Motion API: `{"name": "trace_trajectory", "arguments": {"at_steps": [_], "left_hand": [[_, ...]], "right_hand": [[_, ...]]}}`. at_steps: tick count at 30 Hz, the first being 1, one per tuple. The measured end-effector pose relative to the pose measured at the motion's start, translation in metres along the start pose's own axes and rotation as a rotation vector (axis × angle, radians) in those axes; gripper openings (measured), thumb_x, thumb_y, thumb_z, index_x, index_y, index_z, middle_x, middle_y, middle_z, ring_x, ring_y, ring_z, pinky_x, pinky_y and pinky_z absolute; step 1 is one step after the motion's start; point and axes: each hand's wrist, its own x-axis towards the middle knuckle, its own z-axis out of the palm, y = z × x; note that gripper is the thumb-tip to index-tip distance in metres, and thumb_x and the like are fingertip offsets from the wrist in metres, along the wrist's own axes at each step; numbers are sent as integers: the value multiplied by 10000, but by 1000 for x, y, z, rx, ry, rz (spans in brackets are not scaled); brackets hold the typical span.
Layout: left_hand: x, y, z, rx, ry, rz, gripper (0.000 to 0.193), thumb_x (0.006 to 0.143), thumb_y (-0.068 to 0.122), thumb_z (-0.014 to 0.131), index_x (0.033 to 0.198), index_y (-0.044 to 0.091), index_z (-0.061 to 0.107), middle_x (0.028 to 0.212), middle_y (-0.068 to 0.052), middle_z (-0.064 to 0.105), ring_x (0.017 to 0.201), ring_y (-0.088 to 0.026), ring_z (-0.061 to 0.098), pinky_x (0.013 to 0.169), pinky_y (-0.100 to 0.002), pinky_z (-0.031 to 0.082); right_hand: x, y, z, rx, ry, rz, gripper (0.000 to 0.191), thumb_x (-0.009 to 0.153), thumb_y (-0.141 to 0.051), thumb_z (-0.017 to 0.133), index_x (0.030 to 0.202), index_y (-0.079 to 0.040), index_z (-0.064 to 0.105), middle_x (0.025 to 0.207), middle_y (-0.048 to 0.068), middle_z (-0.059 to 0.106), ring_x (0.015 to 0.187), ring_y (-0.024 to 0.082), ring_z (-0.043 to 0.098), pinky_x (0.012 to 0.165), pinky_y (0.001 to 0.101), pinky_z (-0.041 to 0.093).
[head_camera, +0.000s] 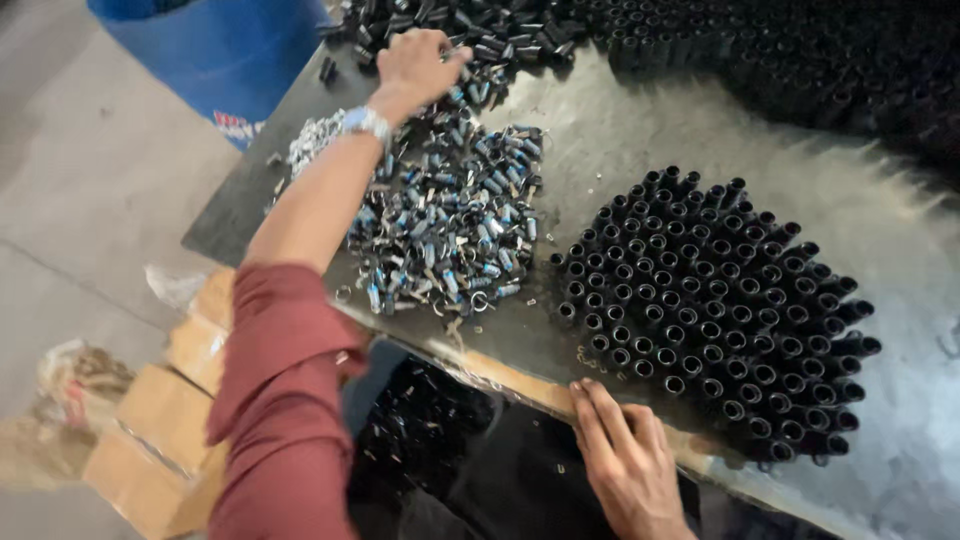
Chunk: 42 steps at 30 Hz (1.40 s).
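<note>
**Left hand reaches into the far heap of loose black tubes**

The left hand (420, 65) stretches to the upper middle of the frame, fingers curled down into a jumble of loose black tubes (480, 35); whether it grips one I cannot tell. The right hand (625, 460) lies flat, fingers together, on the near edge of the metal table (640, 140) at the lower middle, holding nothing. Just above it stands a packed cluster of upright black tubes (715, 310). Left of that lies a pile of small blue-and-silver parts (450, 225). Picking well here probably means taking one tube cleanly, without scattering the neighbouring pile.
</note>
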Motion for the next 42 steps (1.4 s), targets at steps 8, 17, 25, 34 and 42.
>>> {"name": "trace_trajectory", "arguments": {"at_steps": [8,17,25,34,42], "left_hand": [[3,-4,31,-11,-383,-169,717,828,635,592,1417,227,568,1410,-200,538,1300,-404,514,1052,-545,424],[-2,-41,0,-122,-576,-24,516,848,596,656,969,116,803,900,-183,772,882,-316,748,827,-424,571],[46,3,58,-52,-20,183,523,826,451,844,1020,-19,723,988,-256,703,969,-429,671,835,-505,536],[-13,13,3,-174,-488,222,331,780,337,642,804,37,778,733,-183,735,703,-326,744,744,-418,593],[-13,86,19,-136,-101,263,558,704,463,783,1105,81,718,1079,-308,618,964,-536,644,729,-608,541]], "right_hand": [[-39,31,31,392,270,-79,388,699,-134,822,1071,-228,762,977,-90,705,725,106,632,656,245,558],[-60,48,58,441,291,7,308,725,-58,792,997,-187,728,953,-71,748,728,96,694,655,244,570],[-31,35,48,367,411,65,362,717,15,781,1021,-181,757,879,2,735,659,121,671,605,251,557],[-37,53,74,435,417,-46,324,705,-65,822,1018,-124,764,888,18,763,713,126,719,627,269,565],[-29,26,17,523,358,25,157,781,-25,801,913,-92,747,858,51,765,776,192,745,677,315,529]]}}
